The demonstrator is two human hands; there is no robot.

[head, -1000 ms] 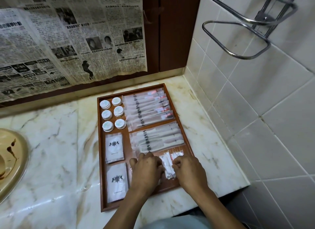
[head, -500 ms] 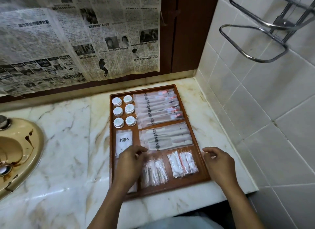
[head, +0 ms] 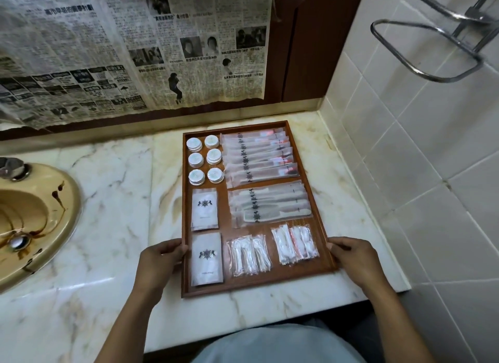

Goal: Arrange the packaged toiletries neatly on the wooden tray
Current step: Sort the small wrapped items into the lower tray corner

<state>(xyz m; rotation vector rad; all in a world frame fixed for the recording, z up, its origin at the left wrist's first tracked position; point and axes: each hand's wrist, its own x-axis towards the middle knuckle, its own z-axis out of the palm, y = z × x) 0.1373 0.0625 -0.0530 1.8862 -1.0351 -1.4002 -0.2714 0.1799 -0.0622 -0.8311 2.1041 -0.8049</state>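
**Inspector:** What was the status at the left side?

**Technician:** The left hand gripped the left rail of the wooden tray. Its fingers were curled against the outer face, with the thumb at the rim. The tray lay flat on the marble counter, to the right of the sink and close to the tiled corner.

**Inspector:** List the contents, left to right.

**Technician:** Left column:
- Six round tubs stood in two files of three at the far end.
- Two flat sachets lay nearer, one behind the other, roughly parallel to the rail.

Centre and right:
- The long sleeves lay in two fanned, overlapping stacks, each in its own band.
- At the near edge, the swab packets formed two groups side by side with bare wood between them. The right group sat slightly tilted.

**Inspector:** And the right side?

**Technician:** The right hand was clamped on the right rail near the front corner, with the thumb over the rim. The fingertips were hidden, so I could not tell how they lay.

**Inspector:** What was the progress assessment?

**Technician:** I judged the task nearly complete. Every package in view sat inside the tray, sorted by type. The likely remaining work was to square the tray to the counter edge, since it sat slightly skewed. The tilted swab group possibly also needed straightening.
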